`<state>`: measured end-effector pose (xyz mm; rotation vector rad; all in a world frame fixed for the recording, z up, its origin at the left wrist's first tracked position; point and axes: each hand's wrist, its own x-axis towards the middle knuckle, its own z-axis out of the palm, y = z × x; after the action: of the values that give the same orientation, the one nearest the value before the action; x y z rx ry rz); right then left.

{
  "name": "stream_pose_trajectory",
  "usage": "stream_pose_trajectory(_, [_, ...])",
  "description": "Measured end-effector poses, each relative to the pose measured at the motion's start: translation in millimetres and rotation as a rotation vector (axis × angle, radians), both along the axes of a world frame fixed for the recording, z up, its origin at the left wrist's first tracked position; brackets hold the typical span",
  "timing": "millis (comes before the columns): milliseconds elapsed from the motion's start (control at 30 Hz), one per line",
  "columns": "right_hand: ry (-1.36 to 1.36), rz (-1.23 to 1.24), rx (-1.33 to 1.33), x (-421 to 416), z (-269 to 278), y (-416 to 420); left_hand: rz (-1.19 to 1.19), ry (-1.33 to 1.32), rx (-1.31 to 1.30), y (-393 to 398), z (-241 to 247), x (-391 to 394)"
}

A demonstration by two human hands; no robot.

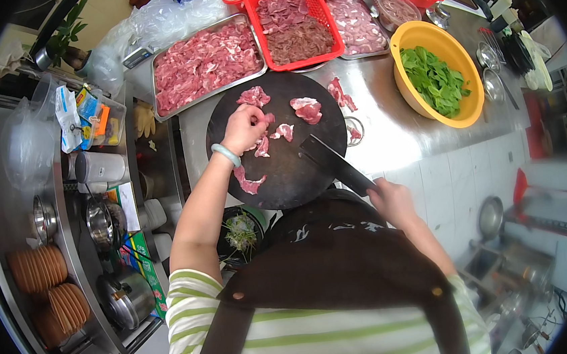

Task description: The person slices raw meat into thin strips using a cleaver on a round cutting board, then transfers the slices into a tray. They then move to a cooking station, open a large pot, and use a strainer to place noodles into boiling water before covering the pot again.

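Observation:
My left hand (pixel 246 128) is over the left part of a round dark chopping block (pixel 284 182), its fingers pinching a small piece of raw meat (pixel 270 118). Around it on the block lie a clump of meat (pixel 253 96), a thicker pink-and-white chunk (pixel 307 110), a small scrap (pixel 284 132) and a curved strip (pixel 249 181) near the left edge. My right hand (pixel 392 200) grips the handle of a cleaver (pixel 335 165). The blade reaches in over the block's right side, apart from the meat.
Behind the block stand a metal tray of sliced meat (pixel 207 62), a red plastic basket of meat (pixel 339 53) and another meat tray (pixel 359 29). A yellow basin (pixel 475 104) holds green leaves. Meat strips (pixel 341 94) lie right of the block. Steel shelving (pixel 74 246) stands left.

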<state>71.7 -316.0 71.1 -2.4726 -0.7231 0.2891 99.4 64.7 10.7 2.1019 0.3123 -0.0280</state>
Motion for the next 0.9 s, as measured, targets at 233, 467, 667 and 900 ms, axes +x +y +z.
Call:
stream_pose_trajectory(233, [0.017, 0.005, -0.007, 1.4, 2.1, 2.7, 0.184, -0.094, -0.388, 38.5, 70.3, 36.0])
stream_pose_trajectory(467, [-0.007, -0.011, 0.042, -1.3, -8.5, 0.5, 0.014, 0.298, 0.443, 61.8, 67.7, 16.2])
stream_pose_trajectory(667, [0.000, -0.016, 0.061, -2.5, -6.2, -0.8, 0.048, 0.375, 0.192, 58.2, 32.7, -45.6])
stream_pose_trajectory(900, [-0.002, 0.034, 0.067, -0.7, 0.4, 4.2, 0.294, 0.146, -0.565, 53.9, 48.5, -53.2])
